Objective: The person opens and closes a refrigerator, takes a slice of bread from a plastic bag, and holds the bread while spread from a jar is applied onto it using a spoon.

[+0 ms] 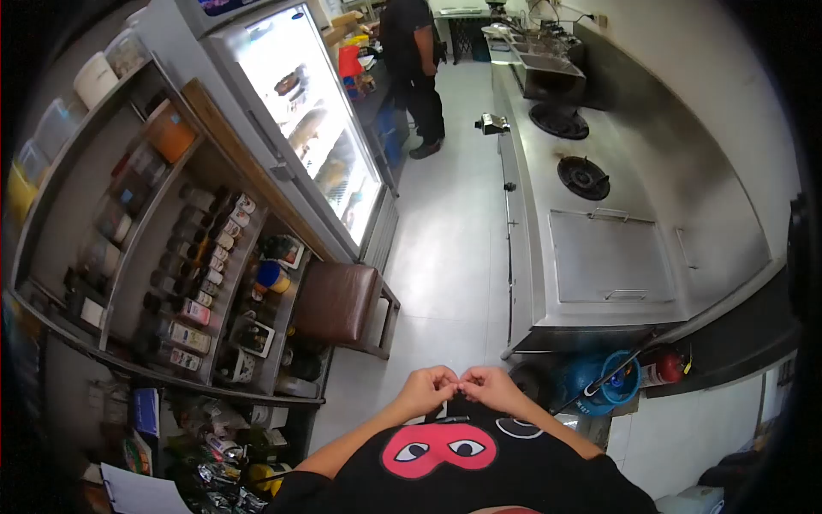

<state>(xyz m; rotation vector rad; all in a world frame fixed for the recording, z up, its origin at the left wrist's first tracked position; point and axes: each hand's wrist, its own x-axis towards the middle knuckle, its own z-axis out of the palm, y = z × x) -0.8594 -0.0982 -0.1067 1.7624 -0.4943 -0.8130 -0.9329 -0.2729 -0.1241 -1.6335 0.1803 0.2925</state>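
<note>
Your left hand (425, 391) and right hand (492, 388) meet in front of your body, fingertips touching or nearly so. On each, thumb and forefinger are drawn into a narrow pinch with the other fingers curled in — whether something tiny sits between them, you cannot tell at this size. The nearest thing to both is your black T-shirt (548, 471), its red print (437, 450) with two eyes lying just below your hands in view. Both forearms are bare and angle inward, and beyond your hands the pale floor (437, 257) runs down a narrow kitchen aisle.

To your left, a brown padded stool (338, 300) stands beside a shelf rack (81, 193), where small bottles (195, 313) are lined up in rows. Past the stool, a lit glass-door refrigerator (308, 111) has food inside.

To your right, a stainless-steel cooking counter (548, 171) carries two black burners, the near burner (584, 177) and the far burner (558, 122), with a square metal cover (608, 257) closer to you. Under its near end stands a blue gas cylinder (591, 394), with a red fire extinguisher (670, 367) just beside it. Well down the aisle, another person (411, 51) in dark clothes stands on the left side — well apart from your hands.
</note>
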